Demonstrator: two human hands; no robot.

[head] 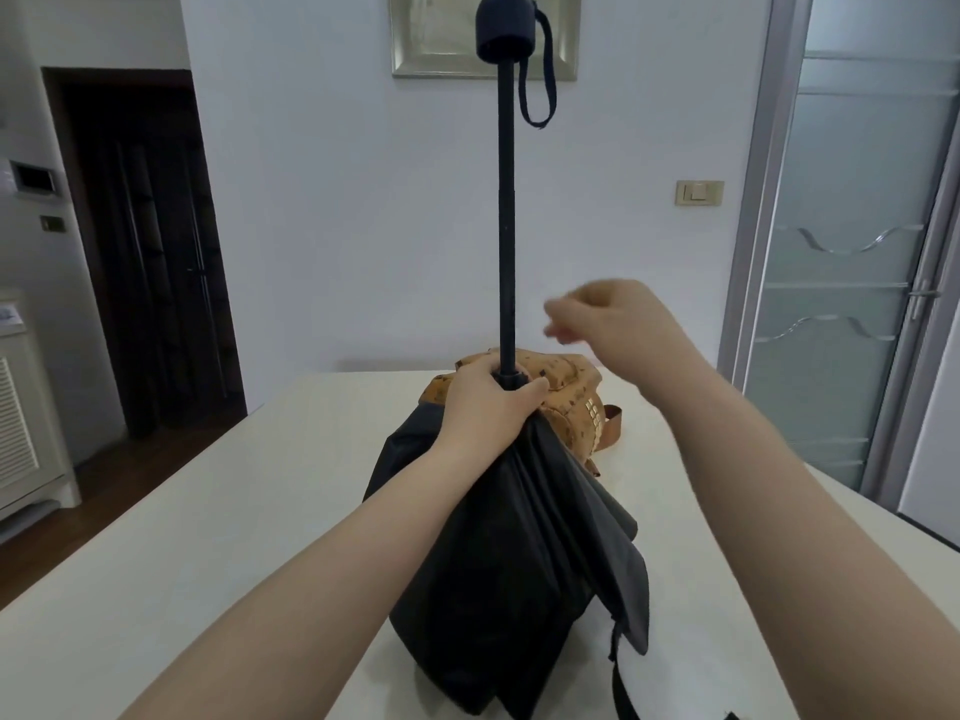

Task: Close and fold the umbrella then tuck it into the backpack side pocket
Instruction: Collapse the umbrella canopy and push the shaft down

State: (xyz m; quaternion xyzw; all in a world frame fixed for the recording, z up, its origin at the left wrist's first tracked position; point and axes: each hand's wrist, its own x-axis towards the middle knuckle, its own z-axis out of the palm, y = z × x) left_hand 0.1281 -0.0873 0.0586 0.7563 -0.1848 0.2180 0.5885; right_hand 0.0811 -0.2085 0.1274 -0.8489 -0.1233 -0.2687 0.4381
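Observation:
The black umbrella (511,553) stands upside down on the white table (234,511), canopy collapsed and hanging loose, shaft (506,226) extended straight up to the handle (506,31) with its wrist loop. My left hand (485,407) grips the gathered canopy at the runner around the shaft's base. My right hand (608,317) hovers in the air just right of the shaft, blurred, fingers loosely curled and holding nothing. The tan patterned backpack (571,389) lies behind the umbrella, mostly hidden by it; its side pocket is not visible.
A white wall with a framed picture (563,33) and a light switch (699,192) is behind the table. A dark doorway (150,252) stands at left, a frosted glass door (852,252) at right. A white cabinet (21,407) sits at far left.

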